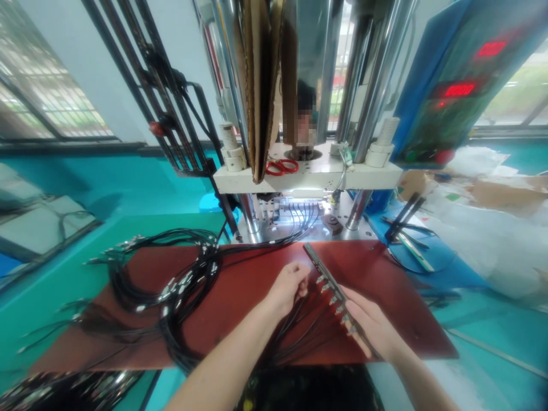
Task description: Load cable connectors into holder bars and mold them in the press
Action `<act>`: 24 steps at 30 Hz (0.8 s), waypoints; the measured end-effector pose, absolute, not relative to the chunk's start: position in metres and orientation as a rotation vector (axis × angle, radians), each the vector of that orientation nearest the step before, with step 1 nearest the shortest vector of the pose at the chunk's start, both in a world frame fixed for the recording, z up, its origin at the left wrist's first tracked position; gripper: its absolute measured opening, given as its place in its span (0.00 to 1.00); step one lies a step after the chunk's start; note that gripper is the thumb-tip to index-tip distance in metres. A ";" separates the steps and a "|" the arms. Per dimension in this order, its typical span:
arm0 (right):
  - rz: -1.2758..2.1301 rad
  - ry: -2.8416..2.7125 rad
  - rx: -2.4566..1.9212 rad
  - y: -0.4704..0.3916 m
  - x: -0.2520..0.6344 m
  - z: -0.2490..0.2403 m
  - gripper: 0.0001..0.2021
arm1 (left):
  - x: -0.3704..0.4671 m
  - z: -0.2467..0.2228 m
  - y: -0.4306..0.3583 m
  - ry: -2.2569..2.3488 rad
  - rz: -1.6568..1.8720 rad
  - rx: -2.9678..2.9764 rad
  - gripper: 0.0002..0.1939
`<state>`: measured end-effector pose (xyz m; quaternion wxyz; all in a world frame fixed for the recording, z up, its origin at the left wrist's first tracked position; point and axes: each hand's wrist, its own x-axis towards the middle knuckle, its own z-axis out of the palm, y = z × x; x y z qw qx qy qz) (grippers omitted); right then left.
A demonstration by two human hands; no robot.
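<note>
Bar (324,271) lined with metal plugs (333,299) slants in the right hand (369,322), gripped toward its near end; the left hand (291,287), fingers curled, hangs just beside its far half, though whether it pinches anything cannot be told. Thin leads (295,347) trailing between the hands could snag, tugging plugs askew, while a one-handed hold could let the bar tip. Coiled cables (169,311) left of both hands could tangle those leads.

The one camera rides on the worker's head at the near edge of the red-brown board (406,308), facing forward and down across it, left hand (290,289) and right hand (371,321) close, the press (317,181) beyond it.
</note>
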<state>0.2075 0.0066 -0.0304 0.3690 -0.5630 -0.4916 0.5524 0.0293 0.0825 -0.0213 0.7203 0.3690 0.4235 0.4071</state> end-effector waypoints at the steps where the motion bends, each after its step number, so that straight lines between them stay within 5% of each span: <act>1: 1.416 -1.258 -1.449 0.007 0.207 -0.030 0.32 | 0.031 -0.022 0.082 0.981 0.927 0.895 0.15; 24: 1.471 -1.412 -1.480 0.011 0.201 -0.022 0.28 | 0.045 -0.048 0.090 1.126 1.000 0.901 0.17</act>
